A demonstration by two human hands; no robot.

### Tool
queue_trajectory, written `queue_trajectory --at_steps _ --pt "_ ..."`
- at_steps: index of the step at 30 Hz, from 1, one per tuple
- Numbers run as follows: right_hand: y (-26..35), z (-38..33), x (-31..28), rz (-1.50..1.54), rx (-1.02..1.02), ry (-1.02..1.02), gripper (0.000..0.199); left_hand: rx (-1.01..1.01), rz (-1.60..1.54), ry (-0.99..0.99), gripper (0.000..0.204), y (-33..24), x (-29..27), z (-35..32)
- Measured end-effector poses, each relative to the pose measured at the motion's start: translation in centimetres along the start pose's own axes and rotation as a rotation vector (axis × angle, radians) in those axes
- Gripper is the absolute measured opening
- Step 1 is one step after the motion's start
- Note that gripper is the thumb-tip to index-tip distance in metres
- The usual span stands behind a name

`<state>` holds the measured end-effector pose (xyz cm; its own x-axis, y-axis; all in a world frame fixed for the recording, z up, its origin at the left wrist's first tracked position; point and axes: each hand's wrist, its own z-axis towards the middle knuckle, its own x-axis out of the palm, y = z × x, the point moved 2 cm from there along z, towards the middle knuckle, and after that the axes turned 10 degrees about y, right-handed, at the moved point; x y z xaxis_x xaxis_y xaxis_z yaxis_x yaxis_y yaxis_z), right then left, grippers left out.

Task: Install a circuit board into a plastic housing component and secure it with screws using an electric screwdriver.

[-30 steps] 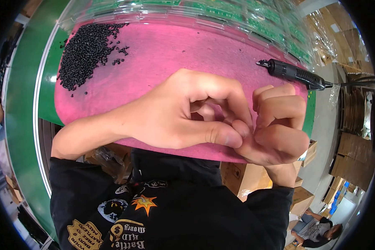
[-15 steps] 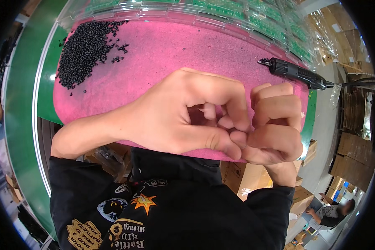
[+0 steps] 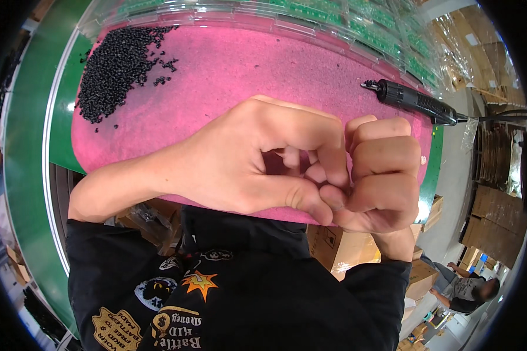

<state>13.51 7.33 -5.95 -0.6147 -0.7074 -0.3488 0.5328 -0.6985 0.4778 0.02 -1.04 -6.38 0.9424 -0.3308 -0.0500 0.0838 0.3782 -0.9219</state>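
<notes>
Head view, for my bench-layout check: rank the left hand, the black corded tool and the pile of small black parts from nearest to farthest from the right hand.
1. Left hand: left of the right hand, touching it.
2. Black corded tool: beyond, at the right end of the pink mat.
3. Pile of small black parts: mat's far left corner.

PCBs (image 3: 366, 36) & pwr screwdriver (image 3: 416, 102) show electronics wkshp.

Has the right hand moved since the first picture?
Yes: slightly to the left, judged against the black driver on the mat; the right hand now sits a little farther left of the driver's cable end.
</notes>
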Motion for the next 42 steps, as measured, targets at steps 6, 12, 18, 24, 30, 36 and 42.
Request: queue_trajectory --at_steps 6,12,18,24,30,36,42 --pt "0.0 -0.1 0.0 0.003 0.000 -0.014 0.028 -0.014 -0.001 0.018 0.022 -0.1 -0.1 0.0" --pt "-0.1 -0.2 -0.2 -0.003 -0.026 0.031 0.032 0.053 -0.023 0.014 0.021 0.4 0.0 -0.1" --pt "1.2 0.1 -1.1 -0.140 0.161 0.244 0.032 0.063 -0.074 0.013 0.019 0.2 0.0 0.0" --pt "0.0 -0.5 -0.3 -0.041 0.023 0.070 0.033 0.066 -0.037 -0.013 0.019 0.3 -0.2 0.0" --pt "-0.1 -0.7 -0.2 -0.040 -0.033 0.088 0.031 0.043 -0.004 0.011 0.018 0.0 -0.1 -0.1" --pt "-0.1 -0.4 -0.2 0.024 -0.011 0.056 0.034 0.018 -0.063 -0.005 0.016 0.2 0.0 0.0" --pt "0.5 -0.3 -0.4 -0.033 0.079 0.080 0.037 0.031 -0.074 -0.001 0.016 0.2 0.0 0.0"
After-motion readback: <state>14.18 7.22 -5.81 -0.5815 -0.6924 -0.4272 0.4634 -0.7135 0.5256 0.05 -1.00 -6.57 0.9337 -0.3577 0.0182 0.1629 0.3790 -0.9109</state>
